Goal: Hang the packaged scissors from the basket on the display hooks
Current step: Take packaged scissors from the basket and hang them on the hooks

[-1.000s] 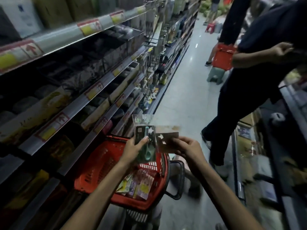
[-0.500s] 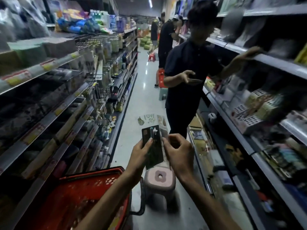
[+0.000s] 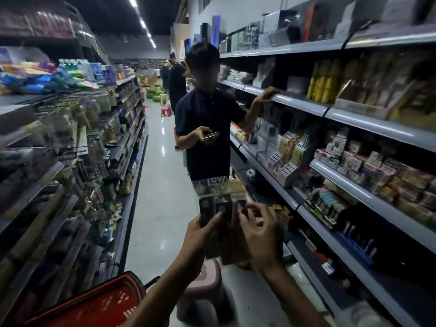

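In a dim shop aisle, a person's left hand [image 3: 203, 234] grips a fanned stack of packaged scissors [image 3: 219, 206], held up over the aisle floor with the thumb across the front card. The right hand [image 3: 259, 239] sits just beside the packs' right edge, fingers loosely curled; motion blur hides whether it actually pinches them. A red basket [image 3: 94, 308] stands at lower left, a stool [image 3: 203, 293] below the hands. Ahead, another person [image 3: 203, 123] in a dark shirt holds a phone [image 3: 210, 135] and touches a right-hand shelf [image 3: 299, 106].
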The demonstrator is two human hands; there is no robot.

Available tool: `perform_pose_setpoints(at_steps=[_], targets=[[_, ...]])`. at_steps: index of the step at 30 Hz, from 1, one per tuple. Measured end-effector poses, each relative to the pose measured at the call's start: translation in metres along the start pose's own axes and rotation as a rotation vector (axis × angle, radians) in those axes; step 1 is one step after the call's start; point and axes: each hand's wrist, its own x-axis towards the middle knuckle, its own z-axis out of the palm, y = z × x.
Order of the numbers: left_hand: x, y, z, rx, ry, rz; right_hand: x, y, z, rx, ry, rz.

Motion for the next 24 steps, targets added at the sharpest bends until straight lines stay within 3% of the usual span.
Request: perform_pose_setpoints(at_steps=[3,7,11,17,24], targets=[[0.004,0.004,0.018,0.011,-0.135,-0.007,0.021,0.0,-0.034,0.187,-0.018,0.247],[0.012,0.003,0.048,0.022,-0.281,-0.037,0.023,-0.007,-0.074,0.502,-0.01,0.378],[0.011,0.003,0.09,0.007,-0.444,-0.155,0.006,-0.003,-0.117,0.365,0.266,0.369],[-0.006,-0.006,0.161,-0.002,-0.675,0.007,-0.039,-0.009,-0.208,0.22,0.654,0.432],[-0.086,-0.015,0.259,-0.024,-1.064,0.045,-0.133,-0.041,-0.316,0.04,1.048,0.4]])
